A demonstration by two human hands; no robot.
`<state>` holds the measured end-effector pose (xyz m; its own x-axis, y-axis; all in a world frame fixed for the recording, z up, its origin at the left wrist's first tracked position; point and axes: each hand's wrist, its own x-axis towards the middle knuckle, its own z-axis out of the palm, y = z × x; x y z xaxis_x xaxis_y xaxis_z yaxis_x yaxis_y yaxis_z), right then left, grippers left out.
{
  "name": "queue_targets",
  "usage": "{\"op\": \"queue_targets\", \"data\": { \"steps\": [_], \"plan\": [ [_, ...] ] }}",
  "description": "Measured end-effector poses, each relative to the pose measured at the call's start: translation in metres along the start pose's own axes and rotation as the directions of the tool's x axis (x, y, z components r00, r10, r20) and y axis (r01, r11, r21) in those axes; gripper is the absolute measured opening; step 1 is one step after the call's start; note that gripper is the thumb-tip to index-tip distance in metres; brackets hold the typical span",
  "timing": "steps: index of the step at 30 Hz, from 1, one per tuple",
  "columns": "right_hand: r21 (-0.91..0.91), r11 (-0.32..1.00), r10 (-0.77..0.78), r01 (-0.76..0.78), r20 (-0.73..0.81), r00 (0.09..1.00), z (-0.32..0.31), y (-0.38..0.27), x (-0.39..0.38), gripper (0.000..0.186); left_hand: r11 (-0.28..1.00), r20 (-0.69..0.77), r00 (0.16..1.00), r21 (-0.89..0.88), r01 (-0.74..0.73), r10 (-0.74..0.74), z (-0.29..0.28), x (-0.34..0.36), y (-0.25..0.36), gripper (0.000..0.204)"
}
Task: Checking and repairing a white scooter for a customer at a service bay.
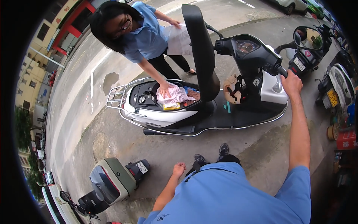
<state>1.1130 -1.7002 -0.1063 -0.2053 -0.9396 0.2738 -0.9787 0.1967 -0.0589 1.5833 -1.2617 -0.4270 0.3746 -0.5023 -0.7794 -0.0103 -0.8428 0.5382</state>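
Observation:
A white and black motor scooter (160,118) stands across in front of me, its black seat (201,48) tipped up. My right hand (292,84) is wrapped round the grip at the near end of its handlebar. By my side, my left hand (179,170) hangs closed, with nothing seen in it. Under the raised seat, the storage well (140,106) holds a pink cloth (172,95) and a yellow packet (171,106). A co-worker's hand (164,89) presses on the cloth; their other hand (174,23) holds a whitish plastic bag (179,41).
A tan helmet (230,93) with dark straps sits by the scooter's footboard. Behind me to the left stands a green and cream scooter (115,175). More parked scooters (337,82) line the right side. A metal rack (116,96) juts from the scooter's rear.

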Motion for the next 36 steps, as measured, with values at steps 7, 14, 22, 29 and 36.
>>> {"op": "queue_targets", "data": {
  "steps": [7,14,22,29,36],
  "plan": [
    [-0.015,0.999,0.032,-0.031,0.054,0.998,-0.001,-0.003,0.001,0.040,1.000,0.005,1.000,-0.010,-0.021,0.021,0.003,-0.001,-0.004,0.022],
    [-0.020,1.000,0.008,-0.008,-0.005,1.000,0.007,0.004,0.002,0.034,0.999,0.010,1.000,0.029,0.023,-0.024,0.000,-0.011,-0.010,0.023],
    [0.054,0.998,0.010,-0.010,-0.016,1.000,0.010,0.004,0.001,0.032,0.981,-0.027,0.999,0.189,-0.034,0.040,-0.001,-0.035,0.014,0.019],
    [0.081,0.997,0.006,-0.003,-0.030,1.000,0.012,0.014,0.000,0.032,0.977,-0.006,0.999,0.206,-0.050,0.053,0.005,-0.039,0.042,0.020],
    [0.103,0.995,-0.003,0.006,-0.029,1.000,0.010,0.010,0.001,0.031,0.970,0.016,0.998,0.235,-0.064,0.062,0.006,-0.028,0.035,0.022]
  ]
}}
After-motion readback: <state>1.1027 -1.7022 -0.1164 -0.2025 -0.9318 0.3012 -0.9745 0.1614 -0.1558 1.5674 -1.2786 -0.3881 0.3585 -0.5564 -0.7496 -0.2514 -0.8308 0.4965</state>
